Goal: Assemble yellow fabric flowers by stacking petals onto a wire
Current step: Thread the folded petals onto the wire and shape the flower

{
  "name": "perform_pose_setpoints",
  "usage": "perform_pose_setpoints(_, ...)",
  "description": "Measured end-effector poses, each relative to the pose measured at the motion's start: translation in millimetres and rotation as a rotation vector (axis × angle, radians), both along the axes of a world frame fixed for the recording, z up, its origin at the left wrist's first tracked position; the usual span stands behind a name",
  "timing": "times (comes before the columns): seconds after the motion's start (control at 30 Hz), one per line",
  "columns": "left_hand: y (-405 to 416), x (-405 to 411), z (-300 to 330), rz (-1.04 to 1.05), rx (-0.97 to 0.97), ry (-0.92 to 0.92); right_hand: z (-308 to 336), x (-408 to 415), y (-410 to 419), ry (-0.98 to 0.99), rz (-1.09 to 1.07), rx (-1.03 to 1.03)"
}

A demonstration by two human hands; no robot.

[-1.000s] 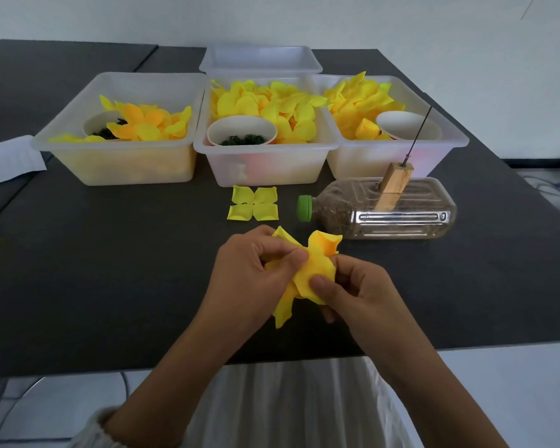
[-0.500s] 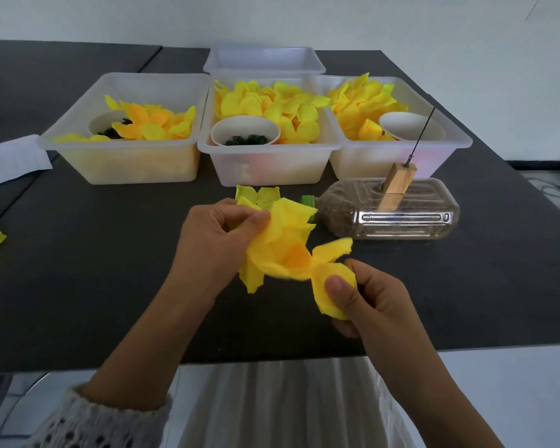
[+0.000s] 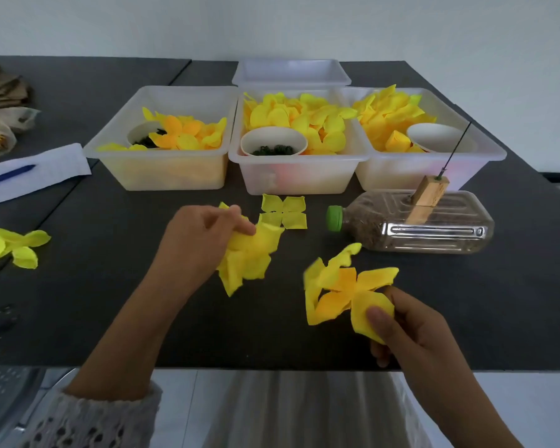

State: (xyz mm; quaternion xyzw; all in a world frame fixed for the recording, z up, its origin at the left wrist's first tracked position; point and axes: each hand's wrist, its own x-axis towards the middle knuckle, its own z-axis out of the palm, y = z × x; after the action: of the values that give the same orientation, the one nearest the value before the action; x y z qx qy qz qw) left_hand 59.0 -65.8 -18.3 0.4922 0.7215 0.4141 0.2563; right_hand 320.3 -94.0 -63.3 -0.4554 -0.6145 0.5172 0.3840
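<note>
Now the left hand [image 3: 204,240] grips a petal bunch [image 3: 249,253]; the right hand [image 3: 404,328] pinches one four-petal layer [image 3: 343,289]. Best to centre its middle over the wire [image 3: 456,148] before pushing down.

Black table [image 3: 110,312], matte top; a seam at left marks a 2nd adjoining panel. Directly on it: 3 translucent bins in a row, left bin [image 3: 162,169], middle bin [image 3: 296,173], right bin [image 3: 414,174]; 1 further tray [image 3: 291,72] behind the middle bin. Flat 4-lobed petal piece [image 3: 285,211] just in front of the middle bin. Plastic bottle [image 3: 424,226] lying on its side, green cap toward the left. Loose yellow petals [image 3: 10,247] at left edge. White paper [image 3: 36,171] with a blue pen [image 3: 7,176] resting on it.
</note>
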Motion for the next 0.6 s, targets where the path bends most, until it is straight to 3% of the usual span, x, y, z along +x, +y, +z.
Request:
perform_pose_setpoints(0.13,-6,17,2,-0.437,-0.239,0.602,-2,-9,1,-0.154,-0.013,0.113)
perform_pose_setpoints(0.17,-10,25,1,-0.497,-0.237,0.629,-1,-13,1,-0.174,-0.007,0.164)
perform_pose_setpoints(0.27,-19,49,-7,-0.497,-0.232,0.365,4,-26,2,-0.215,0.051,0.344)
perform_pose_setpoints(0.37,-6,54,-22,-0.298,-0.14,0.371,7,-32,2,-0.197,0.068,0.383)
perform_pose_setpoints(0.5,21,16,-23,0.015,-0.006,0.255,2,-16,-1,-0.16,-0.017,0.246)
perform_pose_setpoints(0.6,44,-17,-19,0.073,0.067,-0.08,-5,-1,-4,-0.11,-0.06,0.139)
